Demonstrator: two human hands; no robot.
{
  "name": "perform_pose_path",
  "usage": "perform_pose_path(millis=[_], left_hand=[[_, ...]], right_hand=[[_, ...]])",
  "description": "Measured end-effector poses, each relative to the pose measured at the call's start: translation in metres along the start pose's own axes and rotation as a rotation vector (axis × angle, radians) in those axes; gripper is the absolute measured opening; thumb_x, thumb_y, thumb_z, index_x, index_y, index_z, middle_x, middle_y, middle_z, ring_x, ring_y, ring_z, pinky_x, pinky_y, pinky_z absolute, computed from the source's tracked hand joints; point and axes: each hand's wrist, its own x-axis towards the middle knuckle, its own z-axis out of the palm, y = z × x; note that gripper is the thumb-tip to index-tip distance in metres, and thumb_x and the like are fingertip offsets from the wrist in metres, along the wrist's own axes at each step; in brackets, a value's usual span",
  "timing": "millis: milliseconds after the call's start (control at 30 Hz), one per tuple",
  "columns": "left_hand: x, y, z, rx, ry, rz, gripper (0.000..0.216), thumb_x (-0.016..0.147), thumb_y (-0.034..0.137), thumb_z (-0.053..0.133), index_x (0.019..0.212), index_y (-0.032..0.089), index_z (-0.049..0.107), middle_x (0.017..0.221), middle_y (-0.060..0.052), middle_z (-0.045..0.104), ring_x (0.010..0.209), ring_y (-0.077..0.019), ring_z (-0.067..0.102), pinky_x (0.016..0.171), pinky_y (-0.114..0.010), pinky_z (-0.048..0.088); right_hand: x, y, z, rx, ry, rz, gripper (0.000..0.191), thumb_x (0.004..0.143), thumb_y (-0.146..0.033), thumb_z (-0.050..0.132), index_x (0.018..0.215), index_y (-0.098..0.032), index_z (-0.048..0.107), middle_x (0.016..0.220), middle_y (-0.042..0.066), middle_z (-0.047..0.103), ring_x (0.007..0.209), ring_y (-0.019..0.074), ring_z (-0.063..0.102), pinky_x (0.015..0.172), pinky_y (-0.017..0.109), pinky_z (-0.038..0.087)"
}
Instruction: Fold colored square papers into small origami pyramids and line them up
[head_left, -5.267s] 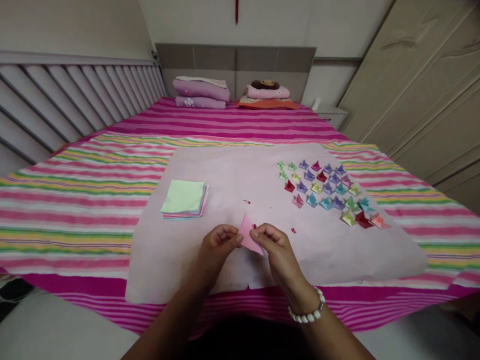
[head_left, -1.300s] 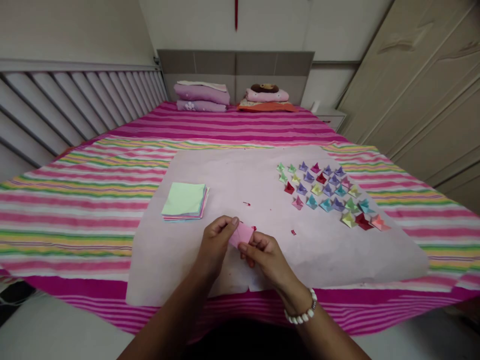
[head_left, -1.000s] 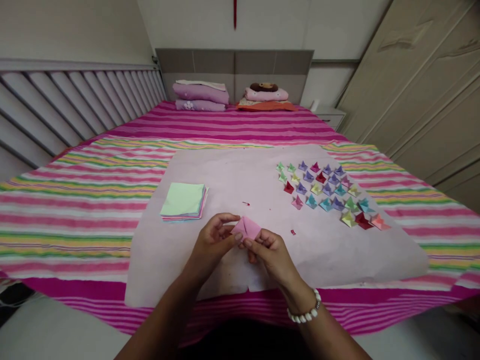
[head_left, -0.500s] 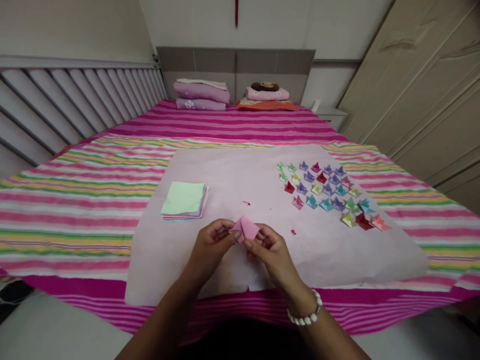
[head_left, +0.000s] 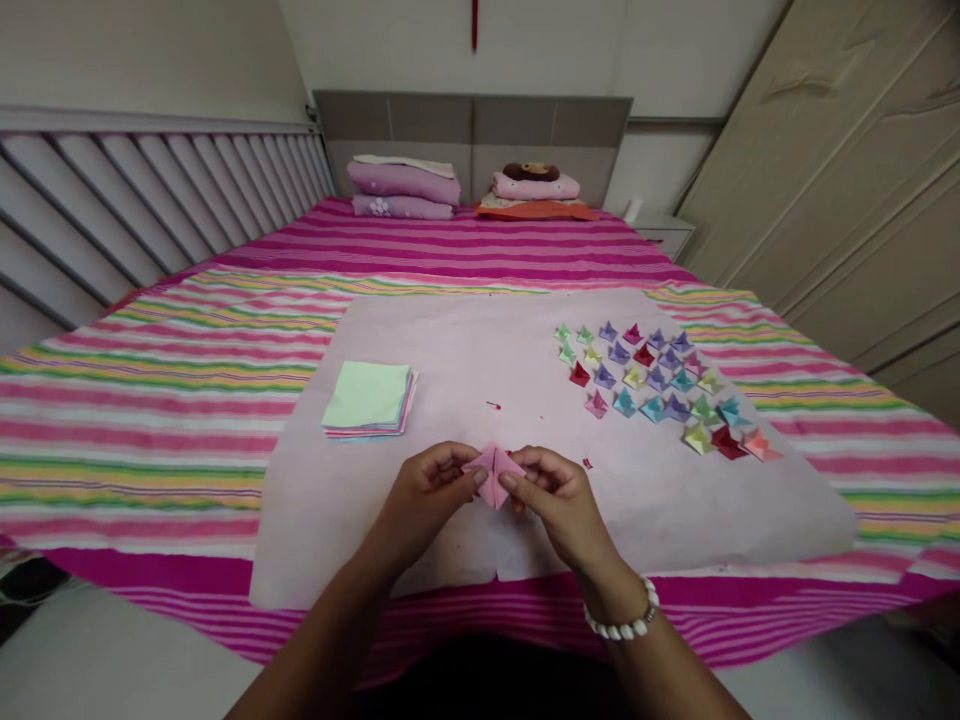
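Note:
A small pink origami paper [head_left: 494,464], folded to a diamond with a slit down its middle, is held up over the pale sheet [head_left: 450,350]. My left hand [head_left: 435,485] pinches its left side, thumb in front and fingers behind. On the right side, my right hand [head_left: 551,490] pinches it the same way; a bead bracelet [head_left: 626,620] circles that wrist. Left of the hands lies a stack of square paper [head_left: 367,395], pale green on top. Several folded paper boats [head_left: 654,408] in many colours stand in rough rows at the right.
Two tiny red scraps [head_left: 588,464] lie on the sheet near the hands. Beneath it spreads a striped bedcover [head_left: 165,410]. Folded bedding [head_left: 403,185] and a pink pile [head_left: 536,187] rest by the headboard [head_left: 427,120]. A slatted rail [head_left: 150,200] runs along the left.
The pink paper has turned from a tilted, overlapping shape to a symmetrical diamond facing me. My right hand has shifted slightly right, and both thumbs now press beside the centre slit.

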Motion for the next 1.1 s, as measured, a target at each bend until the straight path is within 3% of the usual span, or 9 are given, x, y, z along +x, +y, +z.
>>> perform_pose_path(millis=[300,733,900,1000,1100], left_hand=[[0.001,-0.005,-0.001,0.063,0.02,0.004,0.018,0.073,0.025,0.072,0.089,0.017,0.071,0.062,0.001,0.065,0.059,-0.012,0.059,0.06,-0.025,0.048],[0.0,-0.011,-0.006,0.004,-0.024,0.008,0.017,0.08,0.022,0.06,0.088,0.02,0.075,0.077,-0.002,0.07,0.072,-0.0138,0.061,0.071,-0.028,0.049],[0.001,-0.008,0.001,0.009,0.05,0.007,0.013,0.07,0.027,0.074,0.08,0.018,0.073,0.072,-0.001,0.069,0.068,-0.0127,0.061,0.067,-0.025,0.049],[0.001,-0.011,0.008,0.025,0.108,0.046,0.015,0.066,0.026,0.078,0.075,0.017,0.07,0.071,-0.001,0.069,0.068,-0.0133,0.062,0.065,-0.025,0.05],[0.0,-0.014,0.011,0.099,0.126,0.083,0.017,0.069,0.028,0.075,0.082,0.017,0.071,0.07,-0.001,0.068,0.064,-0.0126,0.06,0.061,-0.024,0.048]], right_hand=[[0.001,0.001,0.002,0.104,-0.03,0.028,0.017,0.071,-0.032,0.077,0.081,-0.02,0.07,0.049,-0.003,0.064,0.041,0.0114,0.056,0.045,0.023,0.046],[-0.001,-0.005,0.003,0.208,-0.016,0.046,0.01,0.07,-0.018,0.066,0.078,-0.02,0.072,0.062,-0.001,0.068,0.049,0.0124,0.061,0.055,0.027,0.05],[-0.003,-0.006,0.004,0.209,-0.077,0.033,0.009,0.076,-0.025,0.066,0.082,-0.02,0.07,0.06,0.0,0.067,0.055,0.0143,0.062,0.058,0.028,0.051],[-0.002,-0.005,0.005,0.14,-0.018,0.009,0.017,0.072,-0.03,0.075,0.084,-0.021,0.069,0.061,-0.001,0.065,0.051,0.0134,0.059,0.053,0.027,0.05],[-0.001,-0.004,0.006,0.057,0.078,-0.026,0.028,0.065,-0.029,0.082,0.09,-0.022,0.07,0.071,-0.001,0.066,0.055,0.0117,0.057,0.052,0.025,0.048]])
